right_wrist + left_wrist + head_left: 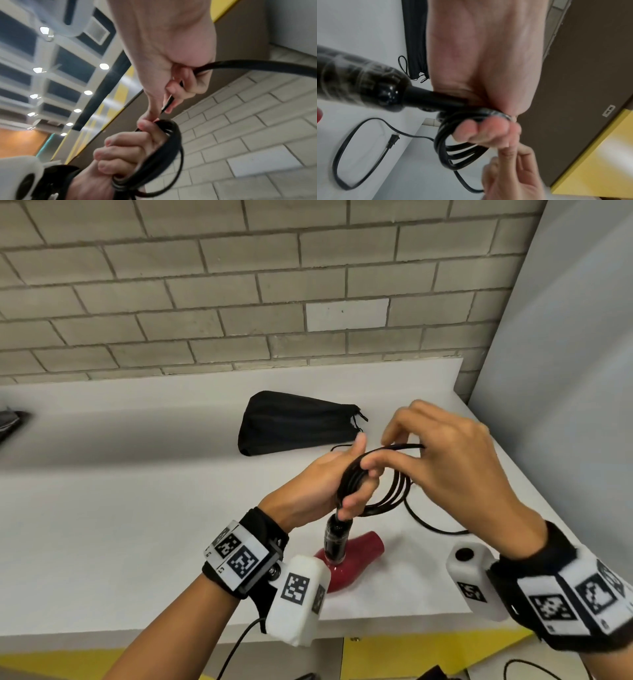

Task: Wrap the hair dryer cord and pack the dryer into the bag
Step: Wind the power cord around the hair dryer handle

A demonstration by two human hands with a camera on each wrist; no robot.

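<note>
Left hand [322, 484] grips coiled cord [387, 491] above red dryer [356, 559]. Right hand [445, 453] pinches cord's loose strand. Black bag [291, 422] lies far on surface [102, 525].

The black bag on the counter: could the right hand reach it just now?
Probably not at once: the right hand is pinching the cord. The bag lies close behind, unobstructed.

Loose cord [431, 523] loops across the counter [137, 525] beside the bag [291, 422].

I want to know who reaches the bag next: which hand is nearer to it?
Left. The left hand sits just in front of the bag, gripping the cord coils; the right hand is off to the bag's right.
</note>
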